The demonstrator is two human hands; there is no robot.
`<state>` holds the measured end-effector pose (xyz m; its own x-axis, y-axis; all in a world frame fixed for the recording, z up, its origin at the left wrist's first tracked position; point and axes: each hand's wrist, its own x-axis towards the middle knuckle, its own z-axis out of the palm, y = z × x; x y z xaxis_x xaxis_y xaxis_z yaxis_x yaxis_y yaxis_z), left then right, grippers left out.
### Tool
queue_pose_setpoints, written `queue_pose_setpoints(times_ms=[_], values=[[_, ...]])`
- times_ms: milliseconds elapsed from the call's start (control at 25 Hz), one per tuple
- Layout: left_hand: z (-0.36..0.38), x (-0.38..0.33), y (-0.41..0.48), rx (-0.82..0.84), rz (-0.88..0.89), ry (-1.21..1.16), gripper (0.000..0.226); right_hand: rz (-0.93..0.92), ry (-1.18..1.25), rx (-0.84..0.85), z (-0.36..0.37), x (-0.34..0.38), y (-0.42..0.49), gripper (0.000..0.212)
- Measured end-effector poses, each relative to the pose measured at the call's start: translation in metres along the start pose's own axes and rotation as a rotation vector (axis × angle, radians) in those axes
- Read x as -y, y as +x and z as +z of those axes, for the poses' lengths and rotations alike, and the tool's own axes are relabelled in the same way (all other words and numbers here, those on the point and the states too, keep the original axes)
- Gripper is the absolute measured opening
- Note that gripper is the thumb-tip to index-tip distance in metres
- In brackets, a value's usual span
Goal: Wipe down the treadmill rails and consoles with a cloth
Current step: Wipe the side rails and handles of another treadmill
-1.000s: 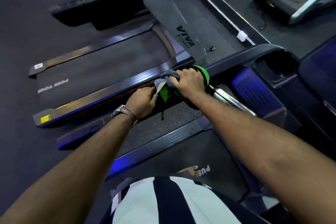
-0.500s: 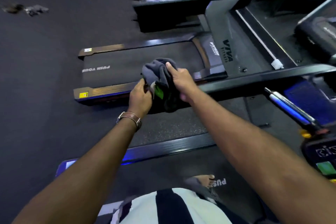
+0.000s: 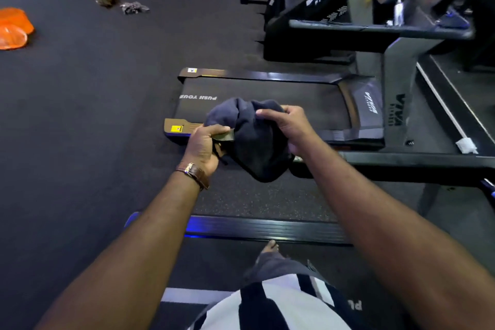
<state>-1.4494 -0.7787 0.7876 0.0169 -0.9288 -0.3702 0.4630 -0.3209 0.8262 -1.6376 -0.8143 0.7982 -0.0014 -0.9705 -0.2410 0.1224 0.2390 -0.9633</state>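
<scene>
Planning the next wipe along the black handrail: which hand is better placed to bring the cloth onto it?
Probably right. The right hand grips the cloth beside the end of the handrail, and the rail runs off to that side. The left hand holds the cloth's other edge, farther from the rail.

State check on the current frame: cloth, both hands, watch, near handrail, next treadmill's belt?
cloth: bunched, held up between both hands.
left hand: grips the cloth's lower left edge.
right hand: pinches the cloth's top.
watch: strapped on the left wrist.
handrail: not being wiped; cannot tell if the cloth touches its end.
belt: flat, PUSH YOUR print showing.
</scene>
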Motion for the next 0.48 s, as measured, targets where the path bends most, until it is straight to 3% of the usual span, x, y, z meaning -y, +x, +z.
queue_pose_setpoints(times_ms=[120, 160, 240, 280, 360, 480], values=[[-0.013, -0.035, 0.032, -0.003, 0.008, -0.031, 0.006, 0.145, 0.065, 0.125, -0.002, 0.010, 0.041, 0.016], [-0.019, -0.047, 0.050, 0.048, 0.040, -0.160, 0.012, 0.182, 0.102, 0.194, 0.000, 0.012, 0.058, 0.021], [-0.028, -0.064, 0.087, 0.236, 0.081, -0.402, 0.046, 0.266, 0.252, 0.329, 0.007, 0.014, 0.094, 0.045], [-0.030, -0.068, 0.104, 0.333, 0.083, -0.375, 0.061, 0.319, 0.310, 0.364, 0.013, 0.015, 0.110, 0.053], [-0.028, -0.069, 0.137, 0.383, 0.073, -0.063, 0.078, 0.430, 0.411, 0.366, 0.024, 0.014, 0.143, 0.052], [-0.022, -0.084, 0.175, 0.179, 0.063, 0.161, 0.089, 0.510, 0.494, 0.288, 0.027, 0.009, 0.190, 0.029]])
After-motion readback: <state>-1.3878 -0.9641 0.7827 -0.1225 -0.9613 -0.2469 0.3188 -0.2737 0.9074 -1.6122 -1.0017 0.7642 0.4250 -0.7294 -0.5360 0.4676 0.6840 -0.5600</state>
